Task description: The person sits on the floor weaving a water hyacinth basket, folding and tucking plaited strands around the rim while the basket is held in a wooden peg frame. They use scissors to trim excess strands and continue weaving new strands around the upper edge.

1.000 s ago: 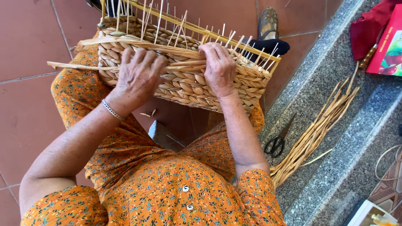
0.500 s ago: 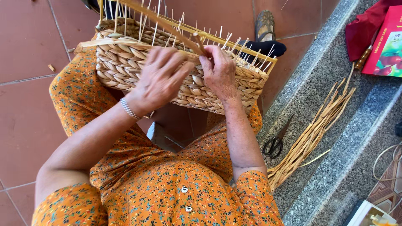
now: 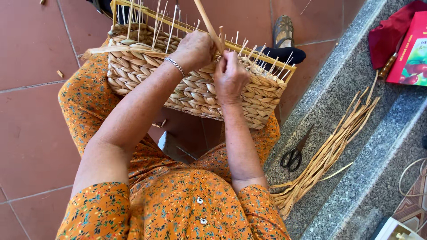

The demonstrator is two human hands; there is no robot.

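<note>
Head view, only one. Woven basket sits upper centre of frame, resting on the person's lap over an orange flowered dress, thin upright stakes sticking out of its rim. Left hand is at the rim, upper centre, clenched around a flat straw strand that runs up toward the top edge. Right hand just below and right of it, touching the basket wall, fingers pinching at the same strand near the rim; the exact grip is hidden behind the knuckles. Silver bracelet on the left wrist.

Right side of frame: grey stone step with a bundle of loose straw strands, black-handled scissors just beside the bundle, red cloth and red box at upper right. Red tiled floor on the left.

Risks, as a judgement: the strand looks dry and could crack if bent too sharply at the rim; pulling hard could bend or snap a thin stake; the basket is only propped on the knees, so a strong tug could tip it off the lap; the stake tips are close to both hands and could prick a finger.
</note>
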